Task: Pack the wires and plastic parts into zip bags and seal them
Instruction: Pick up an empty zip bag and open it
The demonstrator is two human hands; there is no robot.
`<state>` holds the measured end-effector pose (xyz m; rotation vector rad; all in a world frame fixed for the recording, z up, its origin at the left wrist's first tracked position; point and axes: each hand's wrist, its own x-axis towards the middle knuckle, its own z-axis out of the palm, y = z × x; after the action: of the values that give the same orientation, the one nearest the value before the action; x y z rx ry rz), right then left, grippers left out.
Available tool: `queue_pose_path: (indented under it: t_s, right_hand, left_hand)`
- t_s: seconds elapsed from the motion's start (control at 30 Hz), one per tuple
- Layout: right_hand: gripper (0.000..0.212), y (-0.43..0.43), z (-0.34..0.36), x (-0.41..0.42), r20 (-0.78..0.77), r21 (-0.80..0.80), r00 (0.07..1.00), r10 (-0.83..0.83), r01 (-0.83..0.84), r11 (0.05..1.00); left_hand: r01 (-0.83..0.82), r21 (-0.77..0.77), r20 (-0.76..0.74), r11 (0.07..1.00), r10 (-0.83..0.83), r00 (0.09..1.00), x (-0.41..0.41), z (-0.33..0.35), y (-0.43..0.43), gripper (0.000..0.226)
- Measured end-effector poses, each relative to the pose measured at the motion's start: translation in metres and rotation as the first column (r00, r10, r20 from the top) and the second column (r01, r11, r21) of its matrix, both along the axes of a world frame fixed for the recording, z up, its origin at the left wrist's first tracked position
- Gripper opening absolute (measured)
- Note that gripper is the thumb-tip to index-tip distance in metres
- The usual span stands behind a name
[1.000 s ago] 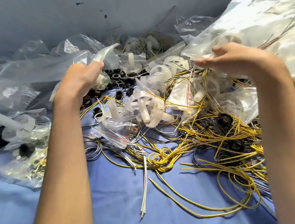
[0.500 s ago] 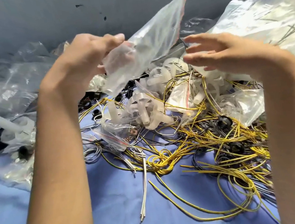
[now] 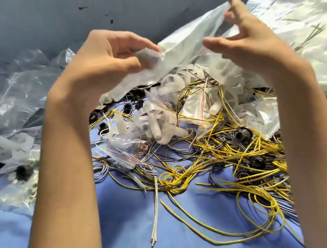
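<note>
An empty clear zip bag (image 3: 184, 39) is held up above the pile, between my two hands. My left hand (image 3: 103, 63) pinches its lower end between thumb and fingers. My right hand (image 3: 252, 42) is raised at the bag's mouth, fingertips touching the top edge and thumb spread apart from them; that part is blurred. Below lie tangled yellow wires (image 3: 226, 157), white plastic parts (image 3: 158, 124) and black rings (image 3: 242, 133) on the blue cloth (image 3: 121, 235).
A large filled zip bag with a red strip (image 3: 301, 20) leans at the right. More clear bags holding parts (image 3: 8, 99) lie at the left. A pair of white wires (image 3: 155, 209) stretches toward me. A grey wall stands behind.
My left hand picked an empty bag out of the pile and lifted it. My right hand came up and across, and its fingertips now reach the bag's mouth.
</note>
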<state>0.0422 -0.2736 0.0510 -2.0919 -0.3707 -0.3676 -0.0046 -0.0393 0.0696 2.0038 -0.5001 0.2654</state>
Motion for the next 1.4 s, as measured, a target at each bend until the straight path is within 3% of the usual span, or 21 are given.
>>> queue_pose_path:
  t_s: [0.1, 0.23, 0.37, 0.43, 0.53, 0.73, 0.83, 0.9, 1.13, 1.4]
  right_hand:
    - [0.087, -0.014, -0.002, 0.005, -0.002, 0.045, 0.995, -0.099, 0.099, 0.994]
    - [0.029, -0.016, -0.006, 0.007, 0.08, 0.155, 0.991, -0.106, 0.093, 0.984]
    - [0.007, -0.009, -0.003, 0.002, 0.13, 0.2, 0.991, 0.023, -0.049, 0.979]
    - [0.008, -0.004, -0.001, -0.002, 0.151, 0.175, 0.98, 0.128, -0.154, 0.972]
    - [0.018, 0.007, 0.003, -0.011, 0.19, 0.129, 0.942, 0.276, -0.303, 0.944]
    - [0.022, 0.028, 0.009, -0.023, 0.241, 0.038, 0.876, 0.418, -0.439, 0.898]
    - [0.024, 0.035, 0.009, -0.026, 0.299, 0.039, 0.851, 0.432, -0.463, 0.886]
    - [0.022, 0.037, 0.009, -0.026, 0.308, 0.049, 0.844, 0.439, -0.475, 0.879]
    - [0.02, 0.037, 0.008, -0.021, 0.343, 0.058, 0.837, 0.426, -0.472, 0.88]
    - [0.01, 0.037, 0.007, -0.021, 0.315, 0.0, 0.845, 0.432, -0.455, 0.89]
  left_hand:
    - [0.058, 0.041, 0.029, 0.997, -0.059, 0.998, -0.003, 0.0, 0.01, 0.034]
    - [0.216, 0.077, 0.023, 0.973, -0.219, 0.976, 0.0, -0.001, 0.032, 0.047]
    - [0.253, 0.247, -0.008, 0.935, -0.259, 0.966, 0.008, -0.009, 0.056, 0.011]
    - [0.249, 0.346, -0.044, 0.904, -0.249, 0.967, 0.013, -0.011, 0.064, 0.022]
    - [0.199, 0.377, -0.008, 0.905, -0.211, 0.977, 0.016, -0.01, 0.061, 0.034]
    - [0.245, 0.178, -0.011, 0.953, -0.247, 0.969, 0.001, 0.002, 0.023, 0.064]
    - [0.239, 0.278, -0.028, 0.93, -0.241, 0.97, 0.0, 0.001, 0.005, 0.044]
    - [0.252, 0.257, -0.048, 0.933, -0.248, 0.968, 0.001, -0.001, -0.001, 0.03]
    - [0.253, 0.12, -0.017, 0.96, -0.253, 0.967, 0.004, -0.005, 0.003, 0.031]
    - [0.29, 0.115, -0.098, 0.95, -0.279, 0.955, 0.003, -0.007, -0.006, 0.022]
